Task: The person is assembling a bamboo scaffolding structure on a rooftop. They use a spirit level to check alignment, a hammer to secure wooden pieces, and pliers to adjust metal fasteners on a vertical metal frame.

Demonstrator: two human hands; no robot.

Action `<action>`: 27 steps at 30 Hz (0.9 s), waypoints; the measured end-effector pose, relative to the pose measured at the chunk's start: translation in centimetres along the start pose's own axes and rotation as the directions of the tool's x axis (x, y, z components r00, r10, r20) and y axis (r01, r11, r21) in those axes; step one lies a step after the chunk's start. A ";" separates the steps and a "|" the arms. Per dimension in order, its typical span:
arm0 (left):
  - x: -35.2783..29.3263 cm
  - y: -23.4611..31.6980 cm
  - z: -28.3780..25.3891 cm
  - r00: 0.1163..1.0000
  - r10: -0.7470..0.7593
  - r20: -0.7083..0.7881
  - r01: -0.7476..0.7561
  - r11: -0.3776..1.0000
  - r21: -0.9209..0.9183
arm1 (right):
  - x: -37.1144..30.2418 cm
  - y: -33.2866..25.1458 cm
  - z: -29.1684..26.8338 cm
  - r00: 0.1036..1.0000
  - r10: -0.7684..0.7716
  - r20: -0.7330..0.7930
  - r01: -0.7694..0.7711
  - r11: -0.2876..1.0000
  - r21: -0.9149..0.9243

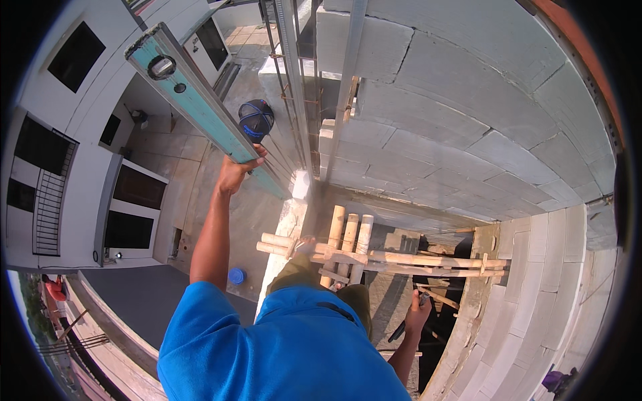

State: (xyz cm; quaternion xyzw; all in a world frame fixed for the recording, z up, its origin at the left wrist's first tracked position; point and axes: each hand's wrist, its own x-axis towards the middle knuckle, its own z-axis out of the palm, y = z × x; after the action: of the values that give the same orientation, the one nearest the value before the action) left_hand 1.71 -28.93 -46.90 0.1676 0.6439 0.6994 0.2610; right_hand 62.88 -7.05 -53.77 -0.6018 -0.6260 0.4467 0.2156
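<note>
Beside the upright steel channel [292, 80], your left hand [239, 167] carries the teal level [202, 116], fingers clamped on its edge well apart from the end vial [162, 67], which leaves that vial uncovered. Your right hand [418, 314] holds a dark tool [398, 332] low, fingers closed around it, apparently keeping it clear. Bamboo poles [414, 258] run crosswise below, presumably for footing.

Left hand [241, 170] on spirit level [200, 110], upper left. Cap [257, 119] just right of level; metal upright [293, 80] right of cap; block wall [428, 130] right of upright. Long poles [428, 258] run crosswise before torso [287, 347]; three short poles [349, 234] cross them. Bucket [237, 275] left of poles. Right hand [417, 313] right of torso.
</note>
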 end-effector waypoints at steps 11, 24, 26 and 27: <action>14.8 2.1 0.7 0.960 0.006 0.279 -0.035 0.994 0.099 | 3.6 -12.2 6.6 0.980 -0.167 0.107 0.171 0.985 -0.026; 19.9 8.8 2.8 0.883 0.018 0.469 -0.124 0.972 0.197 | 7.5 -33.7 21.6 0.775 -0.556 0.301 0.507 0.831 0.231; 21.0 7.2 1.9 0.897 -0.019 0.442 -0.122 0.949 0.290 | 7.8 -38.6 23.6 0.722 -0.618 0.310 0.557 0.786 0.268; 21.2 6.7 1.7 0.893 -0.002 0.451 -0.139 0.950 0.279 | 7.8 -41.1 24.7 0.705 -0.642 0.303 0.561 0.765 0.315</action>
State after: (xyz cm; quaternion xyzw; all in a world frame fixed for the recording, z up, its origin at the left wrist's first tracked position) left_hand -15.49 -15.44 -42.23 0.3841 0.6601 0.5441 0.3474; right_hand 18.50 -1.95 -34.77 -0.2361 -0.7703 0.5226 0.2789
